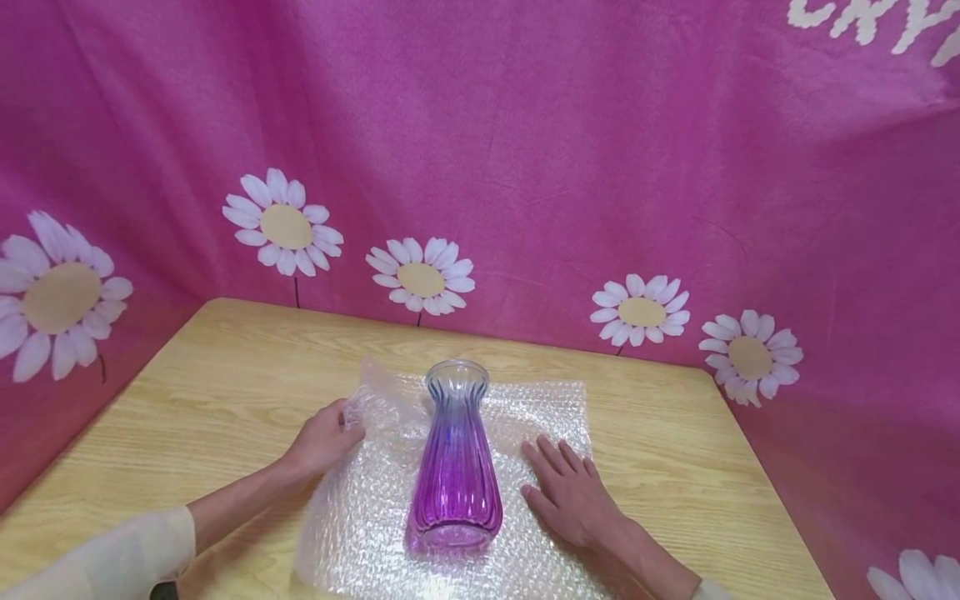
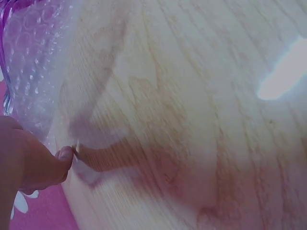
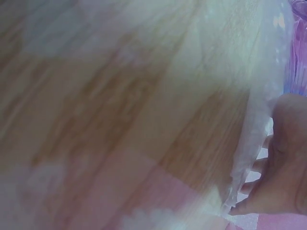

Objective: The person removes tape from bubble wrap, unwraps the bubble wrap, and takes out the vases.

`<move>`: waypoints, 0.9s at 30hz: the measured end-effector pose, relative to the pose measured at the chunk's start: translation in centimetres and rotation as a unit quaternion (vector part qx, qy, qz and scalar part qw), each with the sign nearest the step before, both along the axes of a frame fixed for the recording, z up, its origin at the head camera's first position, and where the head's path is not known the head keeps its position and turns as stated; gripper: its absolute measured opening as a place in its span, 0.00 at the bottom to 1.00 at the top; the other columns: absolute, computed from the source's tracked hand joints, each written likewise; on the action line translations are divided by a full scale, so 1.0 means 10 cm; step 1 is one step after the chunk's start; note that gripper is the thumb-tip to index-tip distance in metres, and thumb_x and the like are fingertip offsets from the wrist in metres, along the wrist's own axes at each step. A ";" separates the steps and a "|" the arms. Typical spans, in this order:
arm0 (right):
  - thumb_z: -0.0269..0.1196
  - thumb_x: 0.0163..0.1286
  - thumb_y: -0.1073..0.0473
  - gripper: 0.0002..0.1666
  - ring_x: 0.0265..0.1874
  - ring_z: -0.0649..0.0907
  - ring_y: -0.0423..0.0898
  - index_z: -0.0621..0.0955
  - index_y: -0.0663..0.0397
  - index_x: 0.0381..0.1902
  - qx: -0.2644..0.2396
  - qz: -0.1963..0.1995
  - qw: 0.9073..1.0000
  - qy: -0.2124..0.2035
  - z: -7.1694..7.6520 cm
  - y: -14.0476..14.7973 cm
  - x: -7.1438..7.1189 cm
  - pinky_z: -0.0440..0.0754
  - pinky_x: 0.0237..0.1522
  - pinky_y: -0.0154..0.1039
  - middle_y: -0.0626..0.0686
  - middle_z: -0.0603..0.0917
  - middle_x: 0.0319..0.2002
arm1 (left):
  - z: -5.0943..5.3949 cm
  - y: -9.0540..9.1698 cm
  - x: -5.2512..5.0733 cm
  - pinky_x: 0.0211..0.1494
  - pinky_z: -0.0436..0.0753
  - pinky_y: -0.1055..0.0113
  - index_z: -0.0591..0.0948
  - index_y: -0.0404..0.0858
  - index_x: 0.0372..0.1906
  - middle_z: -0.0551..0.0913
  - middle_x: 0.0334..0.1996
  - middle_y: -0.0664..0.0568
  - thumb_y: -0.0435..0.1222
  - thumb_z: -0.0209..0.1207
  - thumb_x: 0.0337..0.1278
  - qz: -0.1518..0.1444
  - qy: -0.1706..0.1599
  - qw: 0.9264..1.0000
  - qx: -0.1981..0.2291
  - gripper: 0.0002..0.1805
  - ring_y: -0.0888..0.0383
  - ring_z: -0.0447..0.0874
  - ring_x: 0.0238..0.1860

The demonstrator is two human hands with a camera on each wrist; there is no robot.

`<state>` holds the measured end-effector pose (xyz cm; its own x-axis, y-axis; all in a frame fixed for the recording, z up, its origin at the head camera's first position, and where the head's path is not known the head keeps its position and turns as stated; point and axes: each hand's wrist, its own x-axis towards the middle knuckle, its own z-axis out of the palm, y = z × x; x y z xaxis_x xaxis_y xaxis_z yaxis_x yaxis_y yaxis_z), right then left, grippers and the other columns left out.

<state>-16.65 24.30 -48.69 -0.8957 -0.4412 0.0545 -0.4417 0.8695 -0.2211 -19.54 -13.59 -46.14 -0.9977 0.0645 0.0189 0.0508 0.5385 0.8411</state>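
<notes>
A ribbed glass vase (image 1: 457, 467), clear blue at the neck and purple toward its base, lies on a sheet of bubble wrap (image 1: 360, 533) with its mouth toward the back. My left hand (image 1: 322, 442) pinches the sheet's left edge and lifts it a little off the table; the left wrist view shows thumb and fingers meeting at that edge. To the right of the vase, my right hand (image 1: 573, 492) rests on the bubble wrap with its fingers spread and fairly straight. Neither hand touches the vase.
The wooden table (image 1: 247, 375) reaches back to a pink curtain (image 1: 525, 150) printed with white daisies, which also stands along both sides. The bubble wrap covers the table's front middle.
</notes>
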 end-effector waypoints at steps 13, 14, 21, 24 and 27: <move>0.49 0.78 0.42 0.36 0.73 0.57 0.66 0.63 0.52 0.77 0.001 0.000 1.000 0.000 0.00 0.01 0.02 0.53 0.67 0.73 0.61 0.60 0.75 | -0.08 -0.07 -0.04 0.63 0.72 0.39 0.54 0.19 0.71 0.71 0.57 0.20 0.24 0.61 0.48 -0.026 0.037 0.999 -0.022 0.44 0.28 0.71 0.59; 0.49 0.78 0.42 0.36 0.73 0.57 0.66 0.63 0.52 0.77 0.001 0.000 1.000 -0.002 0.00 0.01 0.02 0.53 0.67 0.73 0.61 0.59 0.75 | -0.08 -0.07 -0.05 0.64 0.71 0.39 0.53 0.19 0.71 0.71 0.57 0.19 0.24 0.61 0.48 -0.029 0.038 0.999 -0.021 0.45 0.27 0.70 0.60; 0.48 0.78 0.42 0.36 0.73 0.57 0.66 0.62 0.52 0.77 0.002 0.001 1.000 -0.004 -0.01 0.01 0.01 0.53 0.67 0.72 0.61 0.59 0.76 | -0.13 -0.09 -0.05 0.64 0.67 0.34 0.54 0.24 0.74 0.67 0.62 0.22 0.26 0.62 0.46 -0.019 0.053 0.995 -0.076 0.47 0.26 0.63 0.62; 0.48 0.78 0.42 0.36 0.73 0.57 0.66 0.62 0.52 0.77 0.002 0.002 1.000 -0.004 -0.01 0.01 0.00 0.52 0.67 0.72 0.61 0.59 0.76 | -0.14 -0.10 -0.04 0.65 0.64 0.32 0.53 0.25 0.75 0.63 0.66 0.24 0.27 0.63 0.46 -0.021 0.066 0.993 -0.100 0.49 0.25 0.59 0.64; 0.49 0.78 0.42 0.36 0.73 0.57 0.66 0.62 0.51 0.77 0.002 0.002 1.000 -0.004 -0.01 0.02 -0.01 0.52 0.67 0.73 0.61 0.59 0.76 | -0.14 -0.11 -0.04 0.65 0.60 0.29 0.52 0.29 0.77 0.56 0.70 0.24 0.27 0.64 0.44 -0.028 0.083 0.989 -0.117 0.52 0.24 0.54 0.66</move>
<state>-16.70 24.45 -48.77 -0.8940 -0.4456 0.0462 -0.4441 0.8681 -0.2217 -19.95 -14.69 -47.51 -0.9767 0.1425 0.1605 0.2138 0.7093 0.6717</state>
